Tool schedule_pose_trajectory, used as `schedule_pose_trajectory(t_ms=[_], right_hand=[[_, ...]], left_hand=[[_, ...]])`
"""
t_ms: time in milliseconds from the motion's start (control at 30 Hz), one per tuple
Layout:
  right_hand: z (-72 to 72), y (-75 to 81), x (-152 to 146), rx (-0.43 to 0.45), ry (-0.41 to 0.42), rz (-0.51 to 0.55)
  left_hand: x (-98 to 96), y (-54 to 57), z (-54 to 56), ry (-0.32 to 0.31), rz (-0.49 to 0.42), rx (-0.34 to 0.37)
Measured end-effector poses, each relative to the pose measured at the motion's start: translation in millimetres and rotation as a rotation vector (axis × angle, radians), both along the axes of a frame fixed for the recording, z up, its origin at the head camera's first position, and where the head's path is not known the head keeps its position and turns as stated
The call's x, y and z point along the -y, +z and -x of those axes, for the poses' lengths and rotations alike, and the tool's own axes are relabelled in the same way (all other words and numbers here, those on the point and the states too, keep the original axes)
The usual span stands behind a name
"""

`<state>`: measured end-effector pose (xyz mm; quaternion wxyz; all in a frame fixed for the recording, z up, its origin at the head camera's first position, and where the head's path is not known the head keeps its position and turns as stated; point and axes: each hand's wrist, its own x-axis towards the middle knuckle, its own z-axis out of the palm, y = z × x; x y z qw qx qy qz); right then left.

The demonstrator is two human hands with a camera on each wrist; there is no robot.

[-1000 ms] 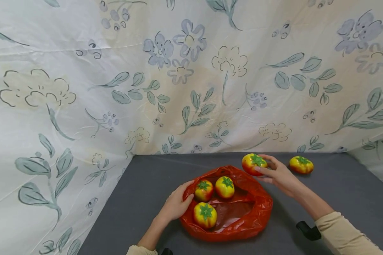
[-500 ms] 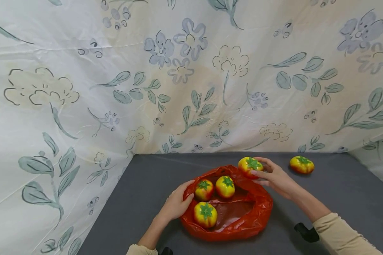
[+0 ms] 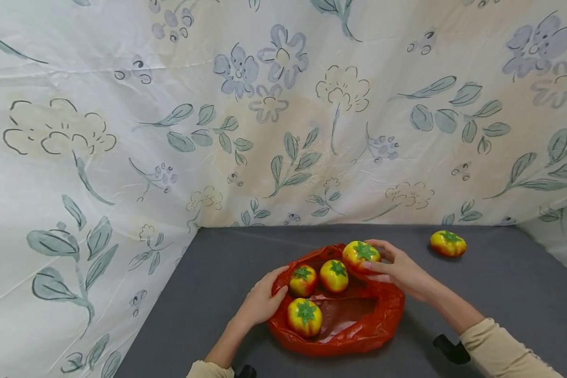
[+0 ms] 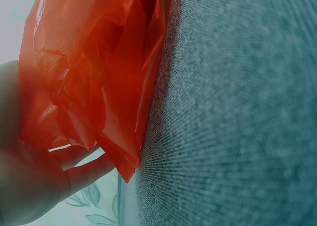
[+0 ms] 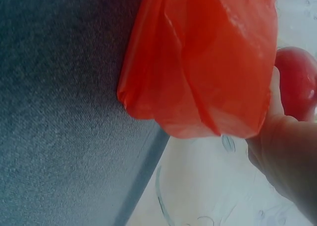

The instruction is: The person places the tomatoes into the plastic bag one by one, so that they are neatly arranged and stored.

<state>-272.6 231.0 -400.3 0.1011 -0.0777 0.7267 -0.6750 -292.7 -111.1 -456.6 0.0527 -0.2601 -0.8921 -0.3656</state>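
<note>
A red plastic bag (image 3: 340,344) stands wide-mouthed on the dark table, its rim rolled outward. Inside it, toward the left, lie three yellow-and-red tomatoes with green star-shaped tops: one tomato (image 3: 303,281) by the left rim, another tomato (image 3: 334,276) beside it, and a nearer tomato (image 3: 304,317). My left hand (image 3: 262,298) holds the bag's left rim, thumb on the inner side and fingers behind the plastic. Over the bag's back right rim, my right hand (image 3: 401,270) grips a further tomato (image 3: 359,256) between thumb and fingers. In the right wrist view this tomato (image 5: 297,82) shows red from below.
One more tomato (image 3: 448,243) lies on the dark table (image 3: 501,294) at the back right, beyond my right hand. Floral fabric (image 3: 283,157) hangs behind the table and along its left side.
My right hand has carried its tomato leftward and slightly down, from beside the bag to over its back right rim. My left hand and the bag have stayed in place.
</note>
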Motion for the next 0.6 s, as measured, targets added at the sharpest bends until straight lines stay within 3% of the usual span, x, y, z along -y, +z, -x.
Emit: schedule_pose_trajectory(t_ms=[367,600], right_hand=[[-6.3,-13.4,18,0.012,0.065,-0.016],[-9.3,-24.5,27,0.009,0.163,0.017]], left_hand=[[1.5,-1.6,-0.4,-0.008,0.002,-0.025],[2.5,-2.8,-0.4,-0.009,0.005,-0.029]])
